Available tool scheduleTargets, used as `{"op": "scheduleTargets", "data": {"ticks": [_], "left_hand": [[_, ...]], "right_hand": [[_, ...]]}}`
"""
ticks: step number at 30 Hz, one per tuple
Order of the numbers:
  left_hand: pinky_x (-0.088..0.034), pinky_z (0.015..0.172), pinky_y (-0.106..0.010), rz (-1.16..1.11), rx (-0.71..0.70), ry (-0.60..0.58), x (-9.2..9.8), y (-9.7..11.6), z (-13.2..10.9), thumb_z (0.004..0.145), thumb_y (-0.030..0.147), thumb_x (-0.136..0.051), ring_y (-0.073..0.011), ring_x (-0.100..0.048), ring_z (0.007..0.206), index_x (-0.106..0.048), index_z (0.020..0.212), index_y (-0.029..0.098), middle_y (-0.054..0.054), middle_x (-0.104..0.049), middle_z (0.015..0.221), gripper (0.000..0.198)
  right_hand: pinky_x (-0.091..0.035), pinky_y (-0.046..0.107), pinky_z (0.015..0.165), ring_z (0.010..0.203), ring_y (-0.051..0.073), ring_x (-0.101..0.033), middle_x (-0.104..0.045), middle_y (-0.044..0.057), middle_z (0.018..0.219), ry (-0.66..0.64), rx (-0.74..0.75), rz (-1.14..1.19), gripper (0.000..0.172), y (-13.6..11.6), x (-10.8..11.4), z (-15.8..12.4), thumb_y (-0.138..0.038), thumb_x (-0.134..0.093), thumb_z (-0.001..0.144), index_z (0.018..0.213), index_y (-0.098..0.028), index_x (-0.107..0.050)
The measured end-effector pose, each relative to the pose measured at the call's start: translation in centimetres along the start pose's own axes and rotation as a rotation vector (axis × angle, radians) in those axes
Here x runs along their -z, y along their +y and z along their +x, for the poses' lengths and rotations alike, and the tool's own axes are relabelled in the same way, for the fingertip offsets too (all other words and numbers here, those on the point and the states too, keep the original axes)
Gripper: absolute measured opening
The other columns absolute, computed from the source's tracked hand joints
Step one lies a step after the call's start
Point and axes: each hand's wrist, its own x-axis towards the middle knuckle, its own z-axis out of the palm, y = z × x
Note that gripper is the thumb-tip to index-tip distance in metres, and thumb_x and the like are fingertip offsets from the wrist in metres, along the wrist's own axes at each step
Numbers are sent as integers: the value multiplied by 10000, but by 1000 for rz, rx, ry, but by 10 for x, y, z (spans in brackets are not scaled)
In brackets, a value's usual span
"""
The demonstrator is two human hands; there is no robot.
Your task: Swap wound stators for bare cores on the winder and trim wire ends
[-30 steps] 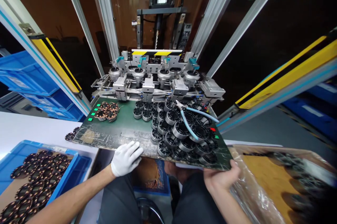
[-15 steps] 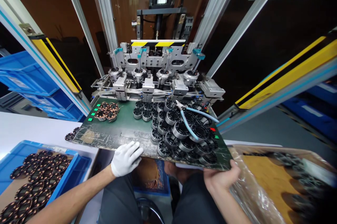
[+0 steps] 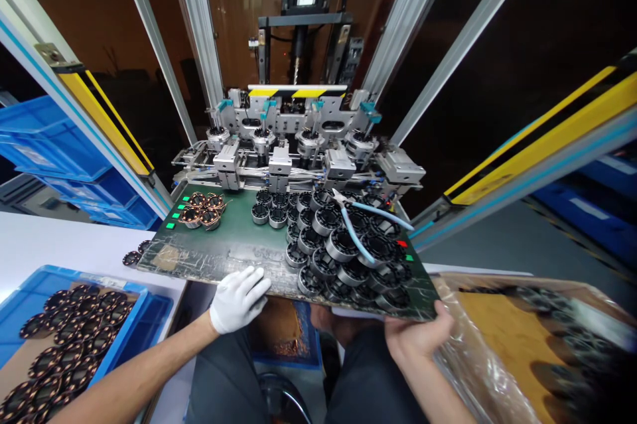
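My left hand (image 3: 241, 299), in a white glove, lies with its fingers stretched out on the worn front edge of the green worktop (image 3: 223, 248). At the front right corner, my bare right hand (image 3: 418, 338) grips the worktop's edge, thumb at the corner and fingers partly hidden underneath. Stacked black and silver motor stators (image 3: 343, 245) fill the right half of the top. Across them lie blue-handled pliers (image 3: 355, 231), jaws pointing to the machine. Several copper-wound stators (image 3: 202, 212) are grouped at the back left.
Behind the worktop stands a machine (image 3: 293, 139) with several stator stations and a striped bar (image 3: 297, 91). A blue bin (image 3: 142, 304) of wound stators is at left, a plastic-lined box (image 3: 478, 344) at right. Yellow posts (image 3: 107, 122) flank the machine; a bin (image 3: 311, 344) sits below.
The machine's striped bar and the plate beneath it have come down a little toward the stations. Both my hands have stayed in place.
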Motion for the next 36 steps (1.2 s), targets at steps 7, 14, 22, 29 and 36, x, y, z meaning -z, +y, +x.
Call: {"op": "scheduleTargets", "data": {"ticks": [7, 14, 22, 29, 36], "left_hand": [[-611, 1024, -394, -5, -2, 11, 0, 0, 0, 1074, 337, -703, -283, -775, 1263, -784, 1376, 271, -92, -830, 1335, 319], [-614, 1034, -398, -11, 0, 4, -2, 0, -3, 1075, 343, -704, -284, -772, 1274, -780, 1389, 271, -93, -826, 1349, 331], [-616, 1025, -399, -4, -2, -1, -1, -1, -1, 1070, 341, -708, -290, -773, 1266, -787, 1384, 275, -101, -828, 1339, 331], [-610, 1028, -390, 1, 0, -8, -1, 0, -1, 1066, 332, -710, -283, -770, 1269, -786, 1394, 278, -101, -826, 1342, 340], [-606, 1039, -387, 16, -5, -30, -1, 0, -3, 1052, 352, -728, -286, -765, 1275, -790, 1397, 284, -106, -819, 1356, 357]], "right_hand": [[-634, 331, 499, 722, 222, -751, -824, 7, 906, 32, 41, 53, 351, 1, -4, -1, -386, -749, 677, 997, -240, -744], [-607, 293, 447, 683, 210, -758, -841, 36, 962, 44, 39, 77, 361, 2, -2, 3, -389, -750, 653, 972, -222, -770], [-624, 301, 459, 690, 212, -762, -841, 29, 962, 31, 42, 80, 370, 3, -1, 5, -402, -740, 658, 982, -224, -760], [-577, 291, 417, 671, 205, -731, -828, 21, 933, 35, 33, 30, 315, 0, -6, -2, -407, -722, 674, 941, -242, -746], [-639, 321, 493, 754, 229, -761, -820, 28, 969, 29, 53, 9, 308, 1, -5, 0, -418, -722, 678, 938, -253, -714]]}}
